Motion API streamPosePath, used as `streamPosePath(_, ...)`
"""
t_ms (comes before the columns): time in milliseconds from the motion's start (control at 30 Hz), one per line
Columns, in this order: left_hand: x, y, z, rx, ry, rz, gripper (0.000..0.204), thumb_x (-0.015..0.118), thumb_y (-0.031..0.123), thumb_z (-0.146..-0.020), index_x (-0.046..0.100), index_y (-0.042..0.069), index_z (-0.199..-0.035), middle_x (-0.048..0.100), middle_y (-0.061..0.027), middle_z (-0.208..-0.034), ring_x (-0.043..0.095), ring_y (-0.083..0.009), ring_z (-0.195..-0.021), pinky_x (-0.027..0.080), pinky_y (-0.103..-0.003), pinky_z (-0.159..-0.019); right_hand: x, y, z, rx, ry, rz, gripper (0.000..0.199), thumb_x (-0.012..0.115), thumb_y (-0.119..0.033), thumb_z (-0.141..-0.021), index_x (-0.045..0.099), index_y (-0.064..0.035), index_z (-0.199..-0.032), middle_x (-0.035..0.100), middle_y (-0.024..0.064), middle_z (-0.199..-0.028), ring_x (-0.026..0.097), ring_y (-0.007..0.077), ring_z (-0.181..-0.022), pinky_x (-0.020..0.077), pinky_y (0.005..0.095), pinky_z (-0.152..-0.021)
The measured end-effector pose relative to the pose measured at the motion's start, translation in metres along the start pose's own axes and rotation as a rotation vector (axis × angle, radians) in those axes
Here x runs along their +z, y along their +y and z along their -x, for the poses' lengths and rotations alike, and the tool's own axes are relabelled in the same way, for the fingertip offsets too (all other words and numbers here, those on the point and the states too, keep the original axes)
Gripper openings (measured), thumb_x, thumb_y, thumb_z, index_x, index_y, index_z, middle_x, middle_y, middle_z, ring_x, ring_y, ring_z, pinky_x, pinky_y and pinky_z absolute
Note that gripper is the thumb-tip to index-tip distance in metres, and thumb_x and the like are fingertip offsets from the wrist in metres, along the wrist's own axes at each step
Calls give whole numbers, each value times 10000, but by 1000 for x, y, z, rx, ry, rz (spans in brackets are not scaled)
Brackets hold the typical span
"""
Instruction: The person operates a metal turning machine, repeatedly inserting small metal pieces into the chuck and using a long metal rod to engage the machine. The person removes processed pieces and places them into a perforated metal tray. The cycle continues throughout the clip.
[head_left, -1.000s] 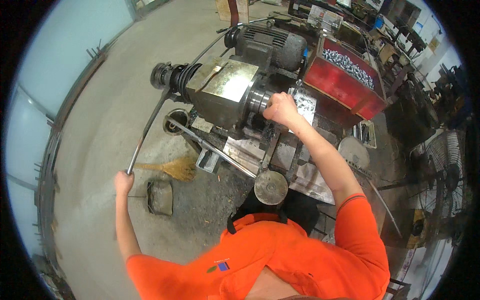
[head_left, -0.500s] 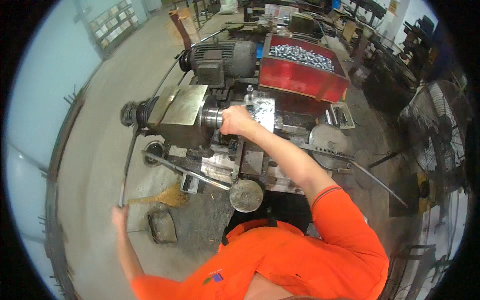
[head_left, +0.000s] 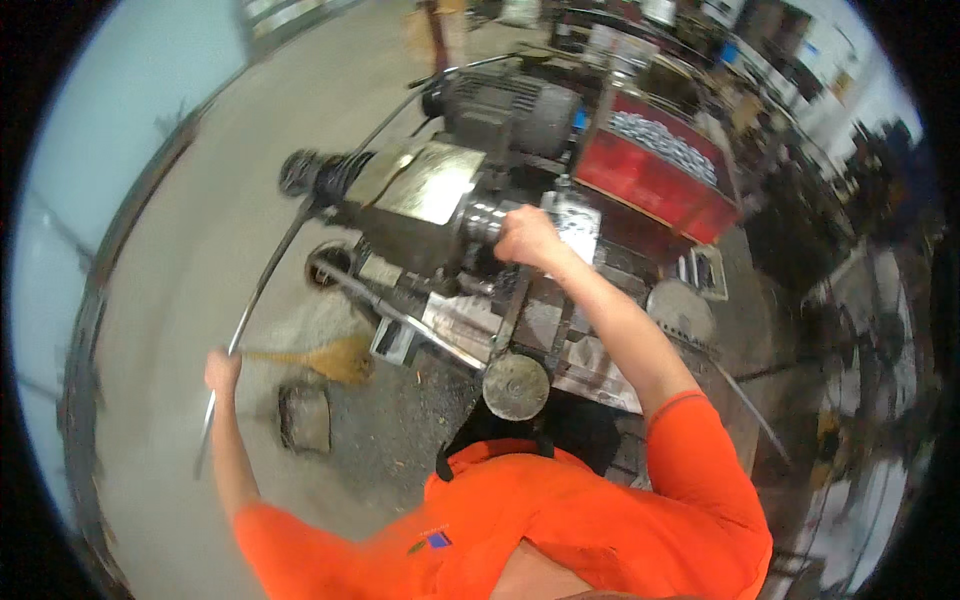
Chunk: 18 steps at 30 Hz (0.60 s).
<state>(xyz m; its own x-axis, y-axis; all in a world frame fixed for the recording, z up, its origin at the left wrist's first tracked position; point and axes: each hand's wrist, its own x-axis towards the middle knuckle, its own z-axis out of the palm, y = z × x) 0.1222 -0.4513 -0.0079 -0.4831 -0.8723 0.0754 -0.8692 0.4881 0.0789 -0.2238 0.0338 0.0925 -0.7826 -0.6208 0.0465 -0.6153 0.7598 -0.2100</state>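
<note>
My left hand [head_left: 223, 370] is wrapped round a long metal lever bar [head_left: 264, 280], whose lower end sticks out below my fist. The bar slopes up to a pulley end [head_left: 300, 172] beside the box-shaped headstock [head_left: 420, 185] of a lathe-like machine. At the headstock's right face, my right hand [head_left: 527, 238] is closed against the shiny round spindle nose [head_left: 484, 220]. Whatever lies within those fingers is hidden. Close by on the right is a bright flat metal plate [head_left: 577, 228] on the machine.
Behind the headstock sits an electric motor [head_left: 512, 112]. A red bin [head_left: 640, 170] holds many small metal parts. A round handwheel [head_left: 516, 387] and a slanted bar [head_left: 410, 318] are near my body. On the floor lie a straw broom [head_left: 340, 358] and a dustpan-like container [head_left: 304, 418].
My view has turned, shifting the machine rightward in the picture. My left hand is now higher in the picture, and more of the bar shows below it. My right hand stays at the spindle.
</note>
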Motion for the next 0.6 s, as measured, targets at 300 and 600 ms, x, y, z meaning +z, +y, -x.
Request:
streamPosePath(300,-30,98,162,53,12,167,311,582,318,-729,623,35,-852,633,-208,-831,606,-382,-839,470,-448,-734,4,7,0,0,88,-1,257,622,-205,-549,672,-8,-706,631,231,-783,628,358,-788,512,391,-748)
streamPosePath(600,-44,90,133,455,50,-137,292,655,263,-740,615,15,-889,630,-179,-760,622,-342,-739,479,-408,-668,-132,127,60,303,336,122,323,594,-232,-594,709,-99,-864,631,214,-950,601,345,-898,483,398,-832)
